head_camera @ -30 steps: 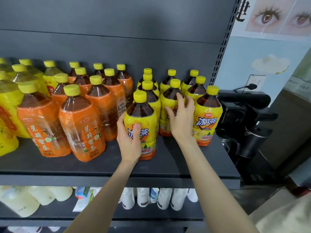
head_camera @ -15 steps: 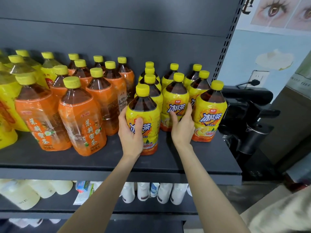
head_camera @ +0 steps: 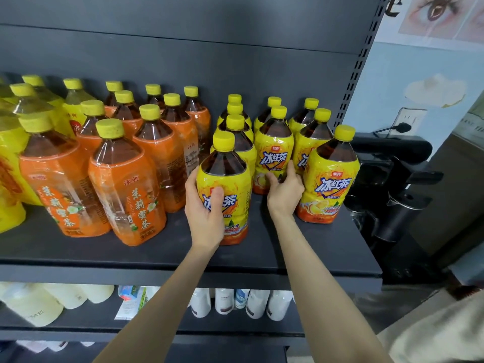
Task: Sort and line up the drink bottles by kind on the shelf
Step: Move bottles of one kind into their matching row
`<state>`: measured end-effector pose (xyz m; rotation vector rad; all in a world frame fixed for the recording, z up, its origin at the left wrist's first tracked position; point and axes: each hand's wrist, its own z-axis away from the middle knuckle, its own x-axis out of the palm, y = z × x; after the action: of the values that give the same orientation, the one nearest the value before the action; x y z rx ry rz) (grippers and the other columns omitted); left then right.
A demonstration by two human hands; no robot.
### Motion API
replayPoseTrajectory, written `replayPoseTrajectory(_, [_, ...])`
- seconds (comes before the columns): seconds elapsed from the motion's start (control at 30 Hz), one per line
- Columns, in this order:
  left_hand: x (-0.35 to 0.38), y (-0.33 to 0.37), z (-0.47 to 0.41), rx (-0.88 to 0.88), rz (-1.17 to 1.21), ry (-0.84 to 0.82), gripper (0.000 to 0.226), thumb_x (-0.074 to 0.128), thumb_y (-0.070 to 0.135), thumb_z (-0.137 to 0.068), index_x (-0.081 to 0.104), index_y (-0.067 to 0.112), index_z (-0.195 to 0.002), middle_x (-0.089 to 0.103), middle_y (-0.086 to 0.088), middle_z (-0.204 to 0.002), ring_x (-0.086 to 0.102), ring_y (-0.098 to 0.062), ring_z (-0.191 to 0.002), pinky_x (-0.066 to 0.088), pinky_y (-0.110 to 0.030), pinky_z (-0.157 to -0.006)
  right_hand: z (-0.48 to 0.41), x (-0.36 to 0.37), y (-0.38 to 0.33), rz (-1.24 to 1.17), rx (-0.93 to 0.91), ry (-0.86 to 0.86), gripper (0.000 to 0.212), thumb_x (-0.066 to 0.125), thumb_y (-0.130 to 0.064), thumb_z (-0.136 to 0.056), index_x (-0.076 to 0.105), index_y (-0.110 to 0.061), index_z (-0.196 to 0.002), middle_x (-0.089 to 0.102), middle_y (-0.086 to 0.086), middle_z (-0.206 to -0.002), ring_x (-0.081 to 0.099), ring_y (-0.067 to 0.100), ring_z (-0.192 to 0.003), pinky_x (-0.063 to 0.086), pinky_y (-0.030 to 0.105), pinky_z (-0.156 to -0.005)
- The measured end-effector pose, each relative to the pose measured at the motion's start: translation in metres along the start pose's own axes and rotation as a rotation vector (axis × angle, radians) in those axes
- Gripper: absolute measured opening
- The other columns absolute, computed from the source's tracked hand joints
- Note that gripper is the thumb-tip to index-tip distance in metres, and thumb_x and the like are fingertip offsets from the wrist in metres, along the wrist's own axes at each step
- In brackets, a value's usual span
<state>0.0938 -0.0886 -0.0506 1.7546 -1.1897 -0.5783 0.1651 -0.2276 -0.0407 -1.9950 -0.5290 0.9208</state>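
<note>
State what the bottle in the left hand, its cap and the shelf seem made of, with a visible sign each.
Bottle: probably clear glossy plastic; see-through above its shiny film label. Cap: seemingly matte yellow plastic; even colour, no glare. Shelf: likely painted metal; dark, matte, thin folded front edge.

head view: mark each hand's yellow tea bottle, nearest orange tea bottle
left-held yellow tea bottle [head_camera: 235, 183], head view, label
right-held yellow tea bottle [head_camera: 275, 157], head view, lettering
nearest orange tea bottle [head_camera: 131, 195], head view, label

One wide-angle view from the person's head, near the dark shelf — facing it head-on, tilted somewhat downward.
</note>
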Motion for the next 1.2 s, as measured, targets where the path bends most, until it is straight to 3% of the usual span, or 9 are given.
replayPoseTrajectory(0.33, [0.0, 0.001, 0.001, -0.004, -0.003, -0.014, 0.058, 0.045, 0.054, -0.085, 0.037, 0.023, -0.133, 0.055, -0.012, -0.128, 0.056, -0.021, -0.115, 0.05, -0.043, -0.093, 0.003, -0.001, -0.009, 0.012, 0.03, -0.047, 0.06, 0.067, -0.025, -0.089, 0.04, -0.008, -0.14, 0.062, 0.017, -0.122, 0.059, 0.033, -0.112, 0.046, 0.042, -0.09])
replayPoseTrajectory(0.5, [-0.002, 0.003, 0.003, 0.0, 0.031, -0.057, 0.061, 0.044, 0.059, -0.085, 0.035, 0.025, -0.134, 0.052, -0.01, -0.13, 0.055, -0.017, -0.117, 0.049, -0.038, -0.095, 0.048, -0.039, -0.01, -0.379, -0.011, -0.185, 0.039, 0.06, -0.027, -0.094, 0.055, -0.012, -0.13, 0.065, -0.002, -0.112, 0.06, -0.008, -0.096, 0.045, 0.01, -0.085])
replayPoseTrajectory(0.57, [0.0, 0.006, 0.008, 0.006, 0.058, -0.075, 0.069, 0.043, 0.068, -0.084, 0.034, 0.023, -0.135, 0.051, -0.008, -0.131, 0.054, -0.013, -0.116, 0.05, -0.029, -0.093, 0.063, -0.056, 0.001, -0.534, -0.023, -0.339, 0.029, 0.061, -0.035, -0.092, 0.062, -0.024, -0.119, 0.068, -0.005, -0.112, 0.063, -0.002, -0.102, 0.05, 0.02, -0.09])
replayPoseTrajectory(0.67, [0.01, 0.005, 0.017, 0.017, 0.057, -0.109, 0.06, 0.035, 0.06, -0.091, 0.034, 0.023, -0.138, 0.048, -0.006, -0.134, 0.049, -0.014, -0.124, 0.045, -0.034, -0.101, 0.072, -0.072, 0.013, -0.604, -0.039, -0.532, 0.044, 0.064, -0.047, -0.08, 0.059, -0.031, -0.121, 0.069, -0.004, -0.114, 0.063, 0.013, -0.109, 0.053, 0.03, -0.092])
replayPoseTrajectory(0.8, [0.027, 0.012, 0.03, 0.021, -0.033, -0.176, 0.054, 0.022, 0.053, -0.091, 0.034, 0.031, -0.138, 0.034, 0.002, -0.128, 0.03, 0.015, -0.12, 0.022, 0.0, -0.097, 0.077, -0.084, 0.021, -0.571, -0.043, -0.534, 0.065, 0.077, -0.03, -0.079, 0.05, -0.015, -0.136, 0.065, -0.002, -0.123, 0.061, 0.011, -0.114, 0.051, 0.027, -0.092])
replayPoseTrajectory(0.9, [0.024, 0.01, 0.022, 0.041, -0.12, -0.164, 0.045, 0.025, 0.056, -0.09, 0.035, 0.044, -0.133, 0.026, 0.008, -0.129, 0.025, 0.001, -0.123, 0.019, -0.016, -0.106, 0.075, -0.088, 0.024, -0.537, -0.068, -0.436, 0.059, 0.071, -0.023, -0.082, 0.05, -0.012, -0.136, 0.064, -0.005, -0.124, 0.06, 0.001, -0.111, 0.05, 0.017, -0.086])
replayPoseTrajectory(0.97, [0.017, 0.003, 0.01, 0.021, -0.167, -0.103, 0.057, 0.034, 0.059, -0.088, 0.031, 0.037, -0.141, 0.023, 0.006, -0.137, 0.022, -0.007, -0.13, 0.02, -0.031, -0.111, 0.073, -0.085, 0.026, -0.483, -0.079, -0.363, 0.058, 0.069, -0.025, -0.085, 0.048, -0.012, -0.138, 0.061, -0.005, -0.128, 0.056, -0.004, -0.113, 0.048, 0.013, -0.088])
replayPoseTrajectory(1.1, [0.007, -0.01, -0.017, -0.134, -0.181, -0.219, 0.088, 0.059, 0.056, -0.084, 0.012, 0.021, -0.151, 0.016, -0.001, -0.156, 0.015, -0.014, -0.144, 0.018, -0.037, -0.117, 0.063, -0.068, 0.032, -0.379, -0.066, -0.251, 0.078, 0.062, -0.059, -0.081, 0.039, -0.021, -0.145, 0.052, -0.007, -0.14, 0.047, 0.009, -0.13, 0.044, 0.041, -0.106])
replayPoseTrajectory(1.2, [0.007, -0.019, -0.027, -0.204, -0.102, -0.314, 0.093, 0.066, 0.049, -0.081, 0.014, 0.021, -0.152, 0.033, 0.003, -0.152, 0.034, -0.009, -0.137, 0.032, -0.038, -0.113, 0.052, -0.055, 0.031, -0.337, -0.072, -0.24, 0.078, 0.057, -0.06, -0.083, 0.034, -0.024, -0.148, 0.048, -0.005, -0.145, 0.043, 0.013, -0.134, 0.042, 0.044, -0.108])
